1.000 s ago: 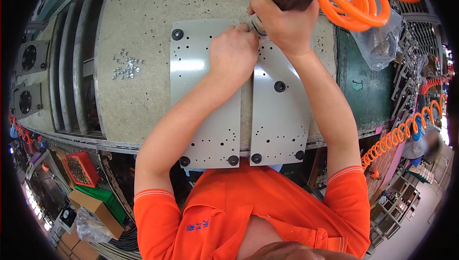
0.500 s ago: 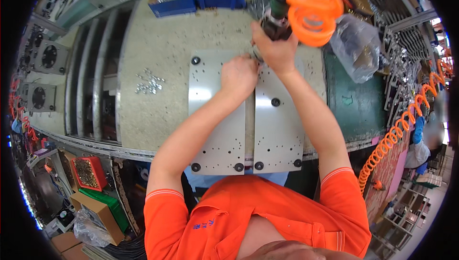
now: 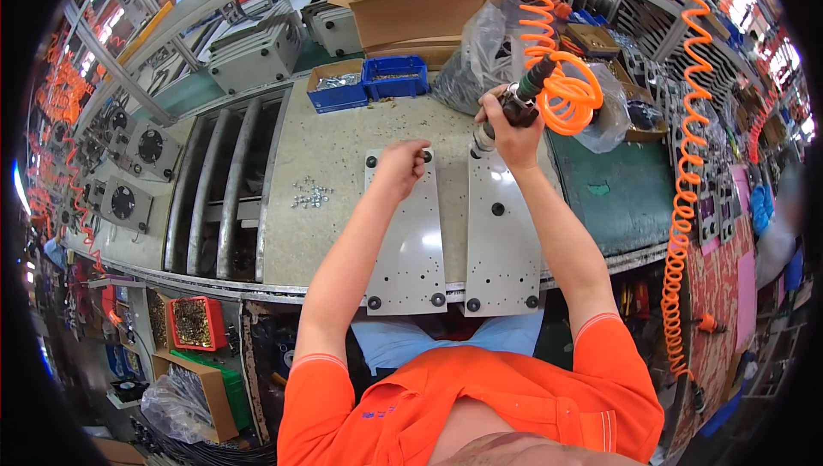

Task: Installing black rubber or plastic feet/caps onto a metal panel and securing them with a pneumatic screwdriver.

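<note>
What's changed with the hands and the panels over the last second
The left hand has slid from the seam between the two grey panels to the far end of the left panel. The right hand still grips the air screwdriver at the right panel's far corner. Both panels lie as before.

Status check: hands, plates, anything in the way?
Left hand open on the left plate. Right hand shut on the air screwdriver, tip at the right plate. Loose screws lie clear.
</note>
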`<state>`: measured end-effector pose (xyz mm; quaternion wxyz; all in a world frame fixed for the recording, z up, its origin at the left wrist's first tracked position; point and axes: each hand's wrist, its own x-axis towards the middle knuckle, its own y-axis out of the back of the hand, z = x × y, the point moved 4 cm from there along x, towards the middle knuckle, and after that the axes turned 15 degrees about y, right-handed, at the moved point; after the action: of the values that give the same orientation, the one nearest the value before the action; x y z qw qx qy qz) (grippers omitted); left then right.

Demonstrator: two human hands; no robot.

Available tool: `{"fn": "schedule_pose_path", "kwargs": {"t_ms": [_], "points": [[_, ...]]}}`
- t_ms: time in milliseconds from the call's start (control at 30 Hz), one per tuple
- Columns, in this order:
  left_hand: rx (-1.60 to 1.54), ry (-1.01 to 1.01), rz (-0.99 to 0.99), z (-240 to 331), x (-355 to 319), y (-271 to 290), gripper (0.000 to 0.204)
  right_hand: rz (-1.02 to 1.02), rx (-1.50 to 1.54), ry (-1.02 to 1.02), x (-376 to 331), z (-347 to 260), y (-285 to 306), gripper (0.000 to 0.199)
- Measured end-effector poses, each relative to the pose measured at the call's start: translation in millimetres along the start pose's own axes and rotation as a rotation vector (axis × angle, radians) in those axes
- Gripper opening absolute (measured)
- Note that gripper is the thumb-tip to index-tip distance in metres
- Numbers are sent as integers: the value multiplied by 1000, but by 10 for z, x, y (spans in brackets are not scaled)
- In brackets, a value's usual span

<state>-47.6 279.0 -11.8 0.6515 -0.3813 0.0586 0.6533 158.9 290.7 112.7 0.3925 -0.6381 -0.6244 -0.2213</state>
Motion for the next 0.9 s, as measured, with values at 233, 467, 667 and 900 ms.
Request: {"fn": "schedule_pose_path", "kwargs": {"t_ms": [233, 467, 667, 900], "points": [[-625, 330, -332, -789, -904, -370, 22, -123, -205, 64, -157, 493, -14, 13], [-233, 322, -249, -1257, -1565, -443, 26, -181, -90, 141, -380, -66, -252, 7], [108, 277, -218, -1251, -1551, -413, 32, 109, 128, 165, -586, -1591, 362, 18], [25, 372, -426, -1444, -1700, -811, 32, 266, 4, 211, -1328, -2379, 759, 34]]}}
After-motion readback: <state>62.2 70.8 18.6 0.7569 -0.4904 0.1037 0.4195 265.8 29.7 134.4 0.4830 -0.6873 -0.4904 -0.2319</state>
